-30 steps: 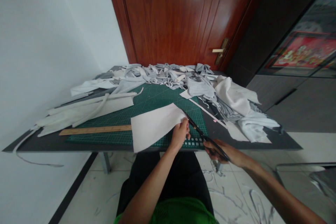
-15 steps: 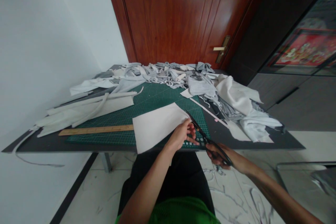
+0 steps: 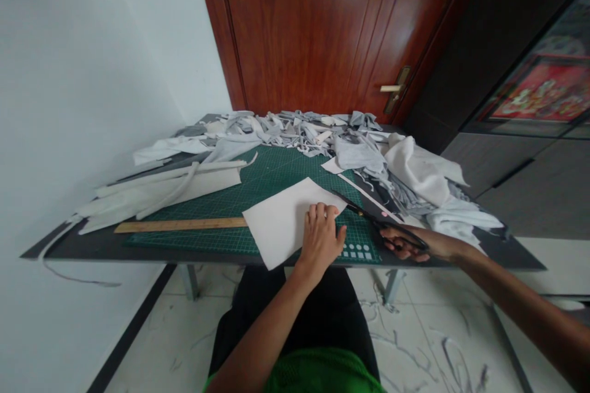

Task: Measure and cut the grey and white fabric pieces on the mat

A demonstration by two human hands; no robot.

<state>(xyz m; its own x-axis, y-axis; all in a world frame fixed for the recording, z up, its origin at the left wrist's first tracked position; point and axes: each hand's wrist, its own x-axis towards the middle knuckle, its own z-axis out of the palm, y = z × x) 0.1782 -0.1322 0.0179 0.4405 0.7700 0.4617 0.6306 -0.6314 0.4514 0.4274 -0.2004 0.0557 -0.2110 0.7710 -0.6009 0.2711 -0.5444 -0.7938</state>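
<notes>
A white four-sided sheet, perhaps fabric, lies over the near part of the green cutting mat, one corner jutting past the table's front edge. My left hand rests palm down on its right half, fingers stretched out and thumb apart. In my right hand is a pair of black scissors, the fingers wrapped round the handles. The blades point left, with their tips at the sheet's right corner; I cannot tell whether they touch it. A wooden ruler runs up to the sheet's left edge.
Pale fabric strips lie on the left of the table. A heap of grey and white scraps lines the back, and crumpled cloths sit at the right. A brown door stands behind. Thin offcuts litter the floor.
My left hand has gone from gripping the sheet's right corner to lying flat on it. The sheet has turned slightly; the scissors have shifted right and lie at a flatter angle.
</notes>
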